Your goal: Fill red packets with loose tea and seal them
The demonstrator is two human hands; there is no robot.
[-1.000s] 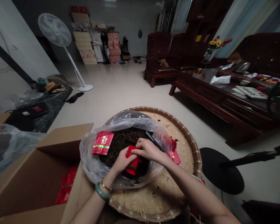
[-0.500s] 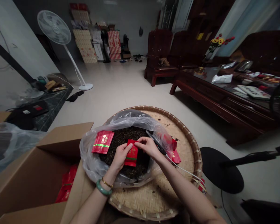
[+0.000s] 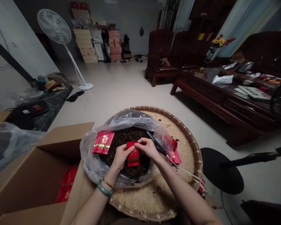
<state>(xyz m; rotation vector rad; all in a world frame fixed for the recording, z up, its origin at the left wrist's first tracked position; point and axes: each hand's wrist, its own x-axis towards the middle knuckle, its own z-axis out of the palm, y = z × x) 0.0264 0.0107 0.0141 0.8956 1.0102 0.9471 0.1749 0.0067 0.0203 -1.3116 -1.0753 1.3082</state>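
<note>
Both hands hold one small red tea packet (image 3: 133,157) with a green stripe over an open plastic bag (image 3: 91,168) of dark loose tea leaves (image 3: 124,134). My left hand (image 3: 120,157) pinches its left side, thumb in front. At the upper right edge, my right hand (image 3: 148,147) grips it between thumb and fingers. A fan of red packets (image 3: 103,142) lies on the tea at left. Just beyond my right hand rests a dark handheld tool (image 3: 157,143) with a white cord. More red packets (image 3: 176,156) lie at the bag's right side.
The bag sits on a round woven bamboo tray (image 3: 140,204). An open cardboard box (image 3: 21,187) with red packets (image 3: 66,184) inside stands at left. A black round stand base (image 3: 221,170) is on the floor at right. Farther off are a white fan (image 3: 55,27) and a dark wooden table (image 3: 215,97).
The packet has tilted slightly and its top edge is a little more turned between my fingers. Both hands stay in nearly the same place, still gripping it.
</note>
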